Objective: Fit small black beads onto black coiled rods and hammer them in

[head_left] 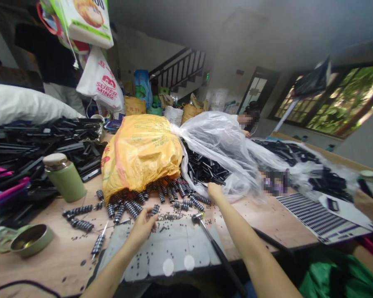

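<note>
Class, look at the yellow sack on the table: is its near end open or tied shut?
Open. The yellow sack lies on its side and black coiled pieces spill from its near end across the table beside the left hand.

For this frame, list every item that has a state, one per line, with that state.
Yellow plastic sack: lying on its side, mouth open, spilling black-and-white striped coils.
Clear plastic bag: open, black parts inside.
Green flask: upright, capped.
Round green tin lid: lying open side up.
Metal hammer: lying flat, unheld.
Left hand: fingers curled at the small loose pieces.
Right hand: reaching at the clear bag's edge.
</note>
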A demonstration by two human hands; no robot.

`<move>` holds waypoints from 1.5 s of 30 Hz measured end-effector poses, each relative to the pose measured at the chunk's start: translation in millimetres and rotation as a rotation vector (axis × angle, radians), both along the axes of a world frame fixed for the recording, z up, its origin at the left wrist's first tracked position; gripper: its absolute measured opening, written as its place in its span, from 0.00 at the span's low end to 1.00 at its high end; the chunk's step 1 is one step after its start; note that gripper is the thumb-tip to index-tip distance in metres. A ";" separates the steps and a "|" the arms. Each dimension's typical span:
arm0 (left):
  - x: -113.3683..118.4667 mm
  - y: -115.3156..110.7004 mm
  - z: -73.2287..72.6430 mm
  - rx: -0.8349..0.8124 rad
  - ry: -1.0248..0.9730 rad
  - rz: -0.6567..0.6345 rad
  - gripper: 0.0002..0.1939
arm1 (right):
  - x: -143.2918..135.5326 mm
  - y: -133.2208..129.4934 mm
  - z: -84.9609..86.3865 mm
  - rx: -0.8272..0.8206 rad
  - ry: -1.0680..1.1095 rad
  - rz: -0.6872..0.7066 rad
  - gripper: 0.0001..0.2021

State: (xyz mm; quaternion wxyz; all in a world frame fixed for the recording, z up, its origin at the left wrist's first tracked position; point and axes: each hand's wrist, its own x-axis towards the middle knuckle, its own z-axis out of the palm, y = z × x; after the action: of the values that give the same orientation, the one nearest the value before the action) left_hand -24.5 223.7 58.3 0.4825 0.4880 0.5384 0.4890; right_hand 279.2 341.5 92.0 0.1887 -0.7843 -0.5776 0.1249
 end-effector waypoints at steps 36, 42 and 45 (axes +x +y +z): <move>50.7 -64.7 51.0 -0.207 -0.563 -0.055 0.16 | -124.5 -203.7 16.3 0.353 0.445 0.885 0.54; 56.3 -66.8 58.5 -0.293 -0.537 -0.068 0.12 | -124.9 -200.1 10.5 0.297 0.474 0.849 0.54; 56.8 -64.4 59.4 -0.327 -0.500 -0.068 0.10 | -125.1 -197.8 8.4 0.281 0.555 0.858 0.54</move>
State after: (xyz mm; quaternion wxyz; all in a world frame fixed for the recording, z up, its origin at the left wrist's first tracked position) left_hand 32.3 159.3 117.8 0.6885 0.2859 0.4578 0.4844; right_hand 154.1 143.7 100.4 0.3697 -0.3818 -0.7862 0.3153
